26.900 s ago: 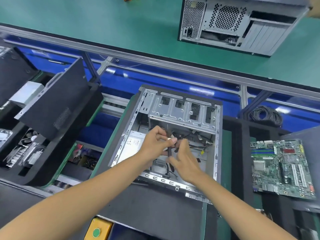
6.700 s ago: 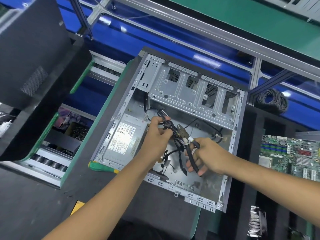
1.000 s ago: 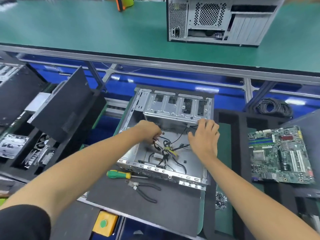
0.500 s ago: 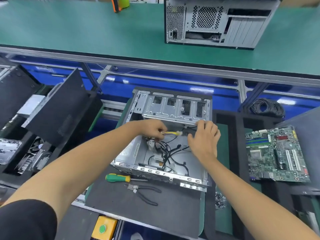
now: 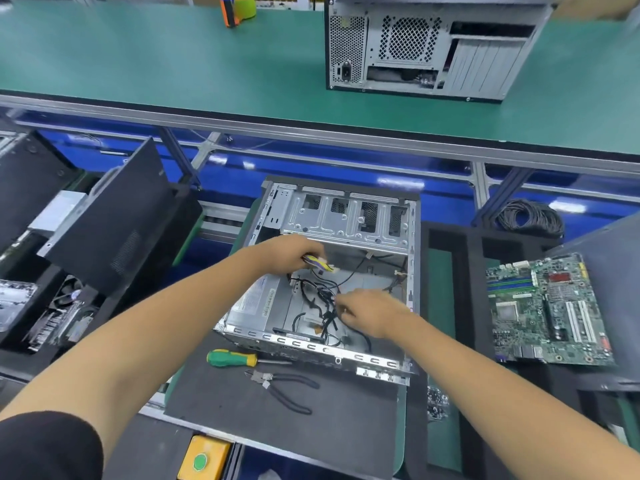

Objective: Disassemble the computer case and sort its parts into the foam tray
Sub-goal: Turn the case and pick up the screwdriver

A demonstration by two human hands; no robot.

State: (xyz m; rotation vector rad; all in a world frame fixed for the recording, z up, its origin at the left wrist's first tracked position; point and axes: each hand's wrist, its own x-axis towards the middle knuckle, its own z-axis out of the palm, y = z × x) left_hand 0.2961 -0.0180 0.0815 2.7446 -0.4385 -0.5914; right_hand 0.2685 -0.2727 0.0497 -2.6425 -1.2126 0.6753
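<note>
Cable-stripping step in hand: left hand (image 5: pixel 294 254) clamped on yellow-striped connector (image 5: pixel 320 264) mid-frame inside case (image 5: pixel 346 216), right hand (image 5: pixel 372 311) pinching black cables (image 5: pixel 323 301) lower down; next, probably freeing harness for foam tray (image 5: pixel 450 306) at right.

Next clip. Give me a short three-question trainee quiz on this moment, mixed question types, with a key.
1. True or false: the pliers are in the right hand.
2. What does the left hand hold? A) screwdriver B) yellow-wired cable connector C) motherboard
3. Fill in: the green-handled screwdriver lies on the dark mat just in front of the open ____.

Key
1. False: they lie on the mat, near the screwdriver.
2. B: the connector is pinched above the case floor.
3. Computer case.
</note>
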